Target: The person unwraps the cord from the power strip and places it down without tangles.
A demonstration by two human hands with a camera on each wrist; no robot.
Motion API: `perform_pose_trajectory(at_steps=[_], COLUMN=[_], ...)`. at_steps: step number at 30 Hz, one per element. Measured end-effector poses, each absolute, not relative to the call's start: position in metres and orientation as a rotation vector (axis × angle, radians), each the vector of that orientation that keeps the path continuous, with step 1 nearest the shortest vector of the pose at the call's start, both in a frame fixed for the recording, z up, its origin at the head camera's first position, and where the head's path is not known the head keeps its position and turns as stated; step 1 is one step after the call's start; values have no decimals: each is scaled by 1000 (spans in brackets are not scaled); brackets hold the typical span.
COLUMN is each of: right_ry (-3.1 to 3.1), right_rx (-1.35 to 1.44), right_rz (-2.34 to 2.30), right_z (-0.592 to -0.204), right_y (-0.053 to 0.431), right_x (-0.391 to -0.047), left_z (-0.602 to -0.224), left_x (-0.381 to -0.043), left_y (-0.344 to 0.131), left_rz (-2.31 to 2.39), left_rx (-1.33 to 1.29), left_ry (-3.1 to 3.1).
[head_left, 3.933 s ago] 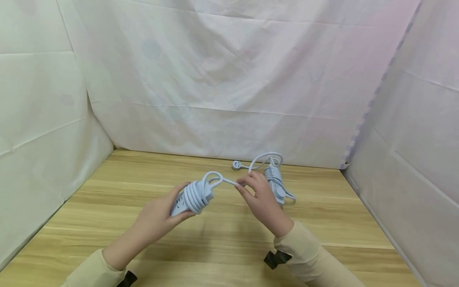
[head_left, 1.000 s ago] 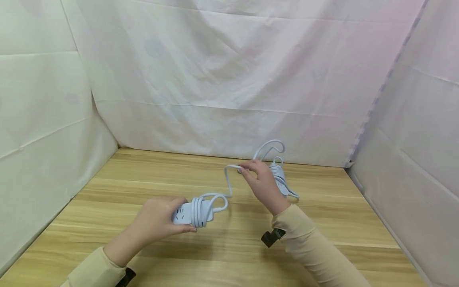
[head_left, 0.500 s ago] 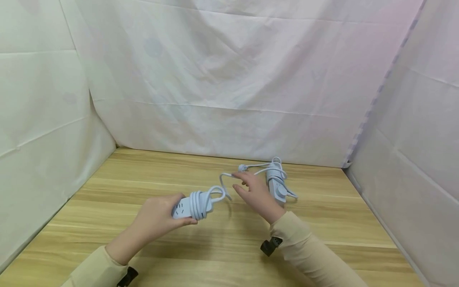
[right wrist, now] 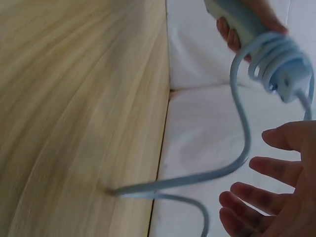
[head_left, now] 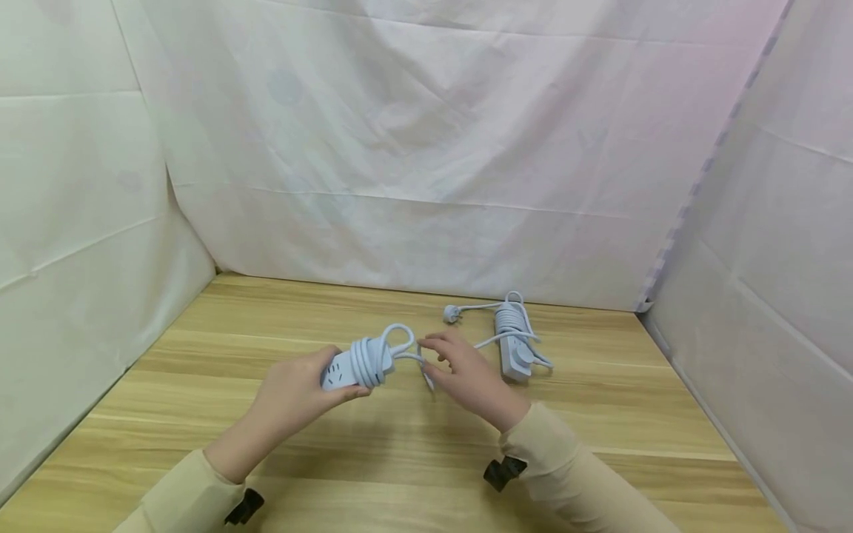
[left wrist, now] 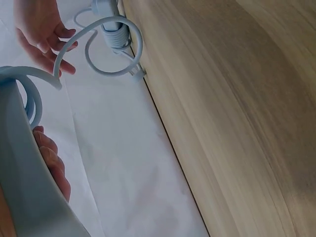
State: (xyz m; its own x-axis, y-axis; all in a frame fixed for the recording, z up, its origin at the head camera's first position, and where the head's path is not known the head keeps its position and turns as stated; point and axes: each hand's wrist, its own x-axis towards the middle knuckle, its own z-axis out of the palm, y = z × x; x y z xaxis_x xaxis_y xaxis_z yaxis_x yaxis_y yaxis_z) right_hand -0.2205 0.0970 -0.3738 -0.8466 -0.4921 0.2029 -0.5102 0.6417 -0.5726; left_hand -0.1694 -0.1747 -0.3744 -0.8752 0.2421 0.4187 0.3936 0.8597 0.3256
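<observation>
My left hand (head_left: 289, 396) grips one end of a pale power strip (head_left: 340, 371), held up off the table. Several turns of its own cord are wound about the strip's far end. A loop of cord (right wrist: 197, 178) hangs from the windings and sags toward the table in the right wrist view. Close beside that loose cord is my right hand (head_left: 469, 377), its fingers spread and nothing between thumb and fingertips in the right wrist view. Behind the right hand lies a second power strip (head_left: 516, 354), also wrapped in cord, with something round plugged into it.
A plug (head_left: 452, 314) on a short length of cord lies left of the second strip, near the back of the wooden table (head_left: 266, 318). White cloth (head_left: 426, 148) hangs behind the table and along both sides.
My right hand has let go of the cord it pinched and come left and nearer, toward the held strip. The left hand has lifted the strip slightly. The cord's raised loop has dropped.
</observation>
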Motion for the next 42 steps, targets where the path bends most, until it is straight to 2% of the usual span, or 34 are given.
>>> perform_pose_trajectory(at_steps=[11,20,24,32,42], right_ry=[-2794,-2775,-2737,-2630,-2646], right_rx=[1108,1290,1356,1345,1325], right_rz=[883,866,998,1069,1049], right_z=[-363,-371,-374,-377,-378], right_y=[78,66,62,61,63], right_x=[-196,-194,-197,-198,-197], left_z=[-367,-361,-359,-357,-357], left_x=[-177,-178,-178,-177,-179], left_y=[-170,-167,-167,-166,-166], left_rz=[-639,-659,-674,-701,-626], left_rx=[-341,-359,-370,-395,-566], left_ry=[-2668,-2656,-2645,-2654,-2633])
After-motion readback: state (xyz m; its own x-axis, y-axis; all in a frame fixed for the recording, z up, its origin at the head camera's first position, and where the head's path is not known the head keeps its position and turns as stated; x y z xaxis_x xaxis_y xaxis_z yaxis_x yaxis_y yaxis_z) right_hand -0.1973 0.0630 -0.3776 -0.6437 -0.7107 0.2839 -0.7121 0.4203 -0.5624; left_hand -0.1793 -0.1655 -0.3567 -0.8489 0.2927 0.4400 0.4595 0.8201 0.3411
